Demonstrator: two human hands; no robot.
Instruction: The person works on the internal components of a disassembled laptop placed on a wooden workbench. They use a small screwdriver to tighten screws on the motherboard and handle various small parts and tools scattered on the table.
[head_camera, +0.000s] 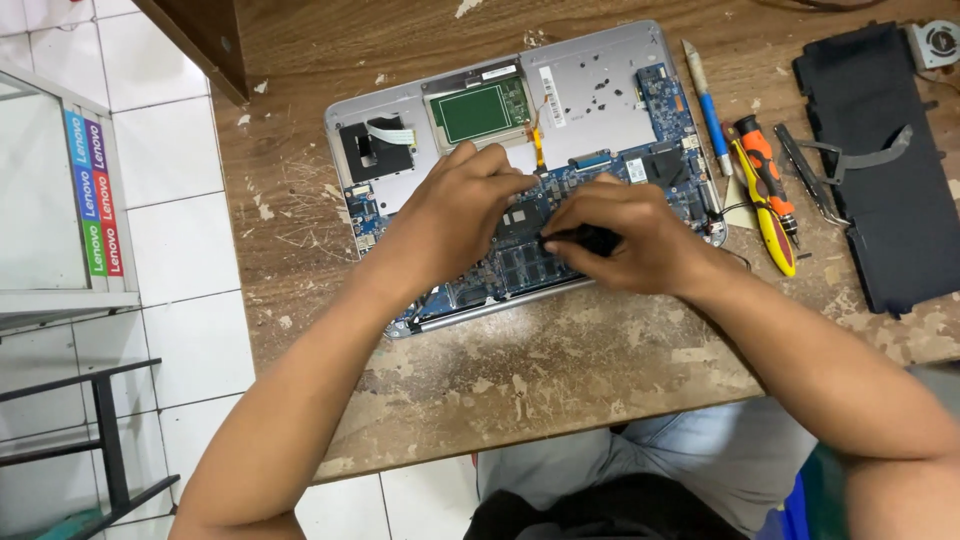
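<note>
An opened laptop lies bottom-up near the middle of a worn wooden table, its silver shell framing a blue circuit board studded with small dark chips, a green rectangular panel and a flat orange ribbon. The left hand rests flat on the board, fingers loosely curved and pressed down on it, closed on nothing. The right hand sits just beside it, fingers curled tight around a slim black tool whose tip meets the board. To the right of the shell lie a blue-handled pen-shaped knife, an orange-and-black screwdriver, a yellow-handled one and thin dark tweezers. Farther right, a flat matte black battery pack lies beside a small round fan. The tabletop is scratched, its varnish flaked into pale patches; white glossy tiles cover the floor beyond.
</note>
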